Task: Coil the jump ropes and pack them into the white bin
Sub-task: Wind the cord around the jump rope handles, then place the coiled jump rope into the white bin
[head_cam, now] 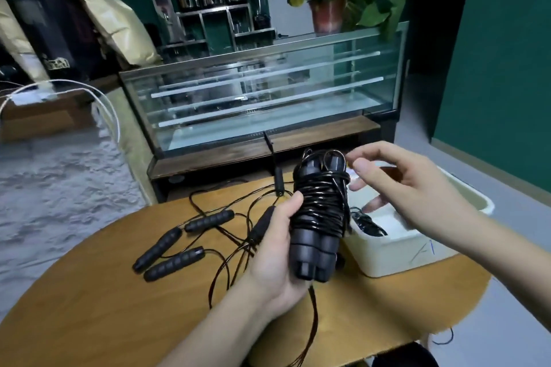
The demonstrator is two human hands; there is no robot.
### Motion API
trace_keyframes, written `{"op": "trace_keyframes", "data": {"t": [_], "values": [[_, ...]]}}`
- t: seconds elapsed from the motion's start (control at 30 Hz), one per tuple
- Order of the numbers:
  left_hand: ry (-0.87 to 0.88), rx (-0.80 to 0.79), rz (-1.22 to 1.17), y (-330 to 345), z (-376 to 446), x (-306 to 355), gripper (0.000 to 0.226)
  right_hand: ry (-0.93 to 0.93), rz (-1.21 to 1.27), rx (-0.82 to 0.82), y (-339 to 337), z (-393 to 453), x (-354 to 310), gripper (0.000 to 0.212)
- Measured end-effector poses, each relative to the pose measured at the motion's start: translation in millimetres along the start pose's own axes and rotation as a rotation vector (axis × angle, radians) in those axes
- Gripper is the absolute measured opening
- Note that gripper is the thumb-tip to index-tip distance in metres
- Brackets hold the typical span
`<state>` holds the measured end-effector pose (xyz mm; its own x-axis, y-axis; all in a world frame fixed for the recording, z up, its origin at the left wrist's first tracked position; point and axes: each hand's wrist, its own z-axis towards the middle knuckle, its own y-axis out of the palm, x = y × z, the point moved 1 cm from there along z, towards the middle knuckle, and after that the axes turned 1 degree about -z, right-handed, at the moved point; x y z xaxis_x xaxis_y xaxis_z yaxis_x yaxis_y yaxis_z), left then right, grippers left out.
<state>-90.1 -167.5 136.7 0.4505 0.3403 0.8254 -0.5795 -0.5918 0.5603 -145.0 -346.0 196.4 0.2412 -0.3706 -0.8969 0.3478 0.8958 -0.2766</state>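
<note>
My left hand (272, 250) grips a coiled jump rope (320, 217): two black handles side by side with black cord wound tightly around them, held upright above the round wooden table (119, 307). My right hand (399, 185) hovers just right of the bundle's top, fingers spread and holding nothing. Behind and below it stands the white bin (396, 253) at the table's right edge, with another black rope (368, 222) lying inside. Loose jump ropes lie on the table to the left, with several black handles (174, 244) and tangled thin cords (232, 247).
A glass display case (262, 92) on a wooden base stands just beyond the table. A potted plant (328, 9) sits on top of it. A grey textured rug (59, 182) and cardboard box (41, 116) lie to the left. One cord hangs off the table's near edge.
</note>
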Motion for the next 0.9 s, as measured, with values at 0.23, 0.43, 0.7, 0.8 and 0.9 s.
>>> {"op": "trace_keyframes", "data": {"t": [0.23, 0.43, 0.7, 0.8, 0.9], "values": [[-0.033, -0.123, 0.233, 31.9, 125.5, -4.2, 0.048, 0.204, 0.031, -0.046, -65.9, 40.6, 59.8, 0.033], [-0.192, 0.048, 0.572, 41.3, 218.9, -38.0, 0.024, 0.410, -0.099, 0.025, -110.3, 84.1, 134.9, 0.041], [-0.616, 0.111, 0.727, 29.3, 261.2, -87.2, 0.012, 0.655, -0.452, -0.286, -115.0, 92.7, 220.4, 0.036], [-0.671, 0.119, 0.839, 24.9, 270.4, -99.4, 0.010, 0.680, -0.574, -0.375, -109.8, 98.1, 232.8, 0.040], [-0.650, 0.133, 0.932, 18.3, 278.5, -109.3, 0.017, 0.675, -0.645, -0.441, -107.0, 104.3, 240.7, 0.043]]}}
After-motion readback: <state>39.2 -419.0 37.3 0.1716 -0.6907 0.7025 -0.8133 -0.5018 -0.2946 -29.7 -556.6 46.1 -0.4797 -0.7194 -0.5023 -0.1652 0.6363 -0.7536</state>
